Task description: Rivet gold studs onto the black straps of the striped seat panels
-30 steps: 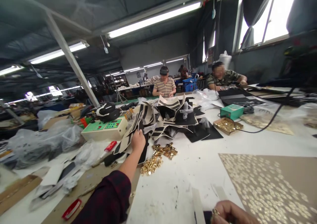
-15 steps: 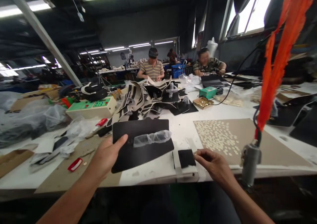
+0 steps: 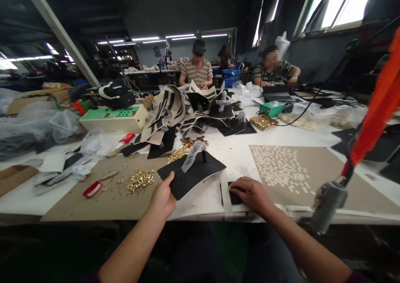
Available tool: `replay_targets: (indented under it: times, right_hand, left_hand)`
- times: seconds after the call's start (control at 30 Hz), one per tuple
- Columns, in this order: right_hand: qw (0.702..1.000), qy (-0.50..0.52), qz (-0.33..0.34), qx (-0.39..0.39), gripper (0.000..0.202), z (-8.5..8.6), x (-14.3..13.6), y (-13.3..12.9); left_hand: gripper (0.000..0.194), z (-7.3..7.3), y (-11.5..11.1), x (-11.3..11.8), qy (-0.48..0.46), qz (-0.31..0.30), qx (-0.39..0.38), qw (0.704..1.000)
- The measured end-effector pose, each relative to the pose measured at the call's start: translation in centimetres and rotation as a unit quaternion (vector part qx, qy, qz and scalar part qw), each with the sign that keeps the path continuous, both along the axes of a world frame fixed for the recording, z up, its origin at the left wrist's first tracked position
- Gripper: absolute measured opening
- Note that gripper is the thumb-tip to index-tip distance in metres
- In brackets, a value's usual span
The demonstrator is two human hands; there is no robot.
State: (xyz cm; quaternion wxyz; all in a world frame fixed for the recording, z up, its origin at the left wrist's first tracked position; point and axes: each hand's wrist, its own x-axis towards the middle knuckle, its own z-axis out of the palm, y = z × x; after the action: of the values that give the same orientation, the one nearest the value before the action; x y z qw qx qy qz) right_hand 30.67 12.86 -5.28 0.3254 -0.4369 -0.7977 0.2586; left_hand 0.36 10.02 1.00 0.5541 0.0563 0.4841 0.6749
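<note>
A black panel [image 3: 200, 175] with a plastic-wrapped handle [image 3: 193, 154] is tilted above the table, gripped at its near left edge by my left hand [image 3: 163, 195]. My right hand [image 3: 251, 193] has its fingers pinched together low over a small black pad [image 3: 235, 198] that is taped to the table's front edge. Something tiny and gold-coloured shows at those fingertips, too small to make out. Left of the panel lies a pile of gold metal pieces [image 3: 140, 180], with another gold pile [image 3: 179, 153] behind it. Many small pale discs [image 3: 281, 166] are spread on a brown board at the right.
Striped and black panels [image 3: 175, 112] are heaped mid-table. A control box [image 3: 114, 118] stands at the left, a green box [image 3: 271, 108] and a small carton of gold parts [image 3: 264, 122] further right. A grey tool [image 3: 328, 206] hangs from orange cloth. Two people sit across the table.
The panel has turned and moved right and away, uncovering the gold piles. My right hand has moved left onto the black pad. The whole view has shifted a little.
</note>
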Motion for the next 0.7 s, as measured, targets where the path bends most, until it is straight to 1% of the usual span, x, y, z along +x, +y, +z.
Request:
replay_targets:
  times: [0.07, 0.1, 0.13, 0.2, 0.33, 0.5, 0.6, 0.7]
  right_hand:
    - [0.999, -0.023, 0.029, 0.016, 0.013, -0.1, 0.1, 0.5]
    - [0.998, -0.036, 0.041, 0.027, 0.013, -0.1, 0.2, 0.7]
    - [0.997, -0.051, 0.049, 0.037, 0.014, 0.0, 0.3, 0.9]
    - [0.994, -0.078, 0.058, 0.047, 0.017, 0.2, 0.5, 1.3]
    - [0.993, -0.101, 0.046, 0.031, 0.022, 0.5, 0.7, 1.4]
    - [0.995, -0.094, 0.002, 0.041, 0.026, 0.9, 0.4, 0.3]
    - [0.996, -0.079, 0.003, 0.05, 0.025, 1.1, 0.2, -0.4]
    - [0.993, -0.093, 0.013, 0.064, 0.02, 1.0, 0.1, -0.7]
  left_hand:
    - [0.031, -2.0, -0.5, 0.5, -0.008, 0.005, -0.013, 1.0]
    - [0.031, -2.7, -0.7, 0.7, -0.008, 0.007, -0.016, 1.0]
    - [0.031, -3.3, -0.9, 0.8, -0.005, 0.007, -0.015, 1.0]
    - [0.032, -4.0, -1.0, 0.9, 0.002, 0.006, -0.005, 1.0]
    - [0.036, -4.2, -1.0, 1.0, 0.005, 0.011, 0.008, 1.0]
    - [0.04, -4.4, -1.1, 1.0, 0.015, 0.01, 0.024, 1.0]
    - [0.04, -4.7, -1.2, 1.0, 0.019, 0.011, 0.031, 0.999]
    - [0.04, -4.7, -1.2, 1.0, 0.018, 0.014, 0.033, 0.999]
